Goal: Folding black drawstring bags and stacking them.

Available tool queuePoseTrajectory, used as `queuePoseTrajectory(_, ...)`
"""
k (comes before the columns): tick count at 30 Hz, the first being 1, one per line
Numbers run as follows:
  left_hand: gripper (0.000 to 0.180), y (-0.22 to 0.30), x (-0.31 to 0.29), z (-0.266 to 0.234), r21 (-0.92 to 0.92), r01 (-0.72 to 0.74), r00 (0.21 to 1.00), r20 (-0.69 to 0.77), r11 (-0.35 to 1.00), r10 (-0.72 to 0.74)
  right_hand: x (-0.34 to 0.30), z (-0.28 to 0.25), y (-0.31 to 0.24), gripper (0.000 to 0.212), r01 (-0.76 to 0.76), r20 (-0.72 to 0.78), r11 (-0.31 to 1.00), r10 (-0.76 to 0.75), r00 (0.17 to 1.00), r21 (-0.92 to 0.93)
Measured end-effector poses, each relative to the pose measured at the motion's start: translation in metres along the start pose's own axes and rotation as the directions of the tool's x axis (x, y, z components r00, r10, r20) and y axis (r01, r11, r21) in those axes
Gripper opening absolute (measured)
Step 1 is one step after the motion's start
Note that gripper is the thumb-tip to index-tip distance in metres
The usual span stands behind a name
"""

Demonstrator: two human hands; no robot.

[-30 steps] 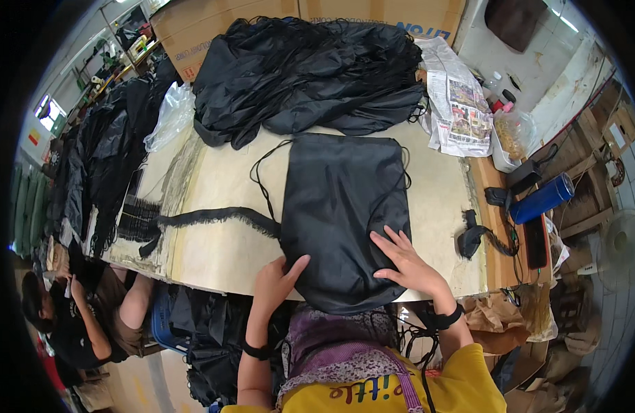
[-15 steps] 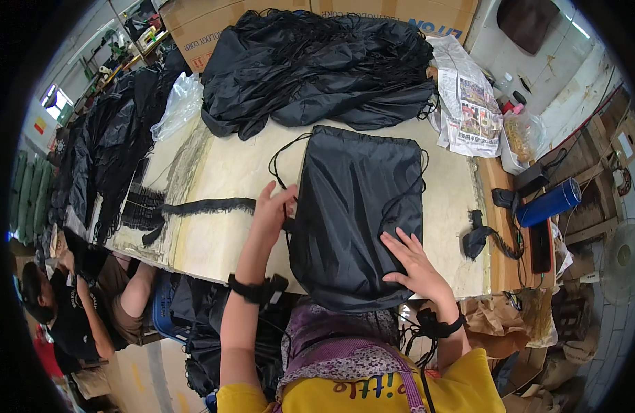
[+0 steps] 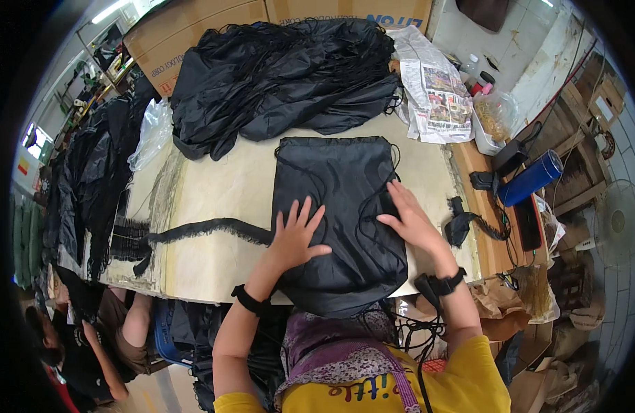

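Note:
A black drawstring bag lies flat on the pale tabletop, its gathered top edge away from me and its rounded bottom hanging over the near edge. My left hand rests with spread fingers on the bag's left part. My right hand lies at the bag's right edge, fingers stretched and the thumb apart. Thin black cords run down over both sides of the bag's face. From under its left edge a frayed black strip stretches left across the table.
Behind the bag is a big heap of black bags before cardboard boxes. Newspaper, a blue bottle and a phone lie at the right. Another person sits at the lower left.
My left hand has moved from the cord beside the bag onto its left part, fingers now spread. The left cord now lies on the bag. My right hand has moved up to the right edge.

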State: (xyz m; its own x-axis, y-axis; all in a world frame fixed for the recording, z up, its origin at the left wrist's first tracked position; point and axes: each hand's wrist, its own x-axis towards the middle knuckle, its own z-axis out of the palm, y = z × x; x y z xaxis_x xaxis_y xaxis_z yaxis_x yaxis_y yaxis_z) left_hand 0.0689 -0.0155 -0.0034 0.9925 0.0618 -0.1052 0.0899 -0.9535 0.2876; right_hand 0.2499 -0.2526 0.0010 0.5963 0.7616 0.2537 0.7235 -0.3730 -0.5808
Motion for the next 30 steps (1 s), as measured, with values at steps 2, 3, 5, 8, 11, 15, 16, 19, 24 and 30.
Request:
queuePoseTrajectory(2, 0.093, 0.005, 0.006, 0.015, -0.011, 0.019, 1.000, 0.018, 1.000, -0.019, 0.015, 0.017, 0.005, 0.062, 0.074, 0.148, 0.996, -0.065, 0.987, -0.056)
queuePoseTrajectory(3, 0.094, 0.007, 0.006, 0.020, -0.022, 0.049, 0.998, 0.035, 0.999, -0.048, 0.021, 0.018, -0.008, 0.063, 0.135, 0.262, 0.990, -0.121, 0.957, -0.037)
queuePoseTrajectory(5, 0.098, 0.002, 0.009, 0.031, -0.038, 0.020, 1.000, -0.009, 0.999, -0.020, 0.019, 0.044, -0.009, 0.063, 0.237, 0.374, 0.956, -0.287, 0.882, 0.174)
queuePoseTrajectory(8, 0.096, 0.000, 0.004, 0.023, -0.056, 0.020, 0.999, -0.025, 0.998, -0.022, 0.009, 0.044, -0.037, 0.050, 0.138, 0.395, 0.898, -0.317, 0.862, 0.418)
queuePoseTrajectory(11, 0.093, -0.002, -0.004, 0.006, -0.111, -0.021, 1.000, 0.006, 0.994, 0.021, 0.002, 0.013, -0.038, 0.041, 0.159, 0.285, 0.897, -0.293, 0.913, 0.413)
queuePoseTrajectory(15, 0.090, 0.002, -0.014, -0.015, -0.369, -0.029, 0.999, 0.016, 0.929, 0.037, -0.005, -0.018, 0.000, 0.037, -0.088, 0.131, 0.937, 0.046, 0.990, 0.339)
queuePoseTrajectory(16, 0.089, 0.004, -0.015, -0.016, -0.287, -0.042, 0.998, 0.037, 0.957, 0.055, 0.001, -0.019, 0.014, 0.037, -0.158, 0.095, 0.938, 0.135, 0.986, 0.308)
queuePoseTrajectory(19, 0.090, 0.013, -0.018, -0.004, -0.097, -0.076, 0.983, 0.162, 0.992, 0.092, 0.022, -0.021, 0.025, 0.041, -0.148, -0.029, 0.986, 0.150, 0.988, 0.074)
queuePoseTrajectory(24, 0.094, 0.009, -0.019, 0.017, -0.163, -0.190, 0.980, 0.019, 0.968, 0.196, 0.058, -0.004, 0.050, 0.025, -0.042, 0.015, 0.999, 0.042, 0.999, -0.008)
queuePoseTrajectory(30, 0.082, 0.008, -0.020, 0.014, -0.245, -0.267, 0.963, -0.030, 0.932, 0.268, 0.073, 0.021, 0.014, 0.021, 0.225, 0.013, 0.956, -0.232, 0.973, 0.189)
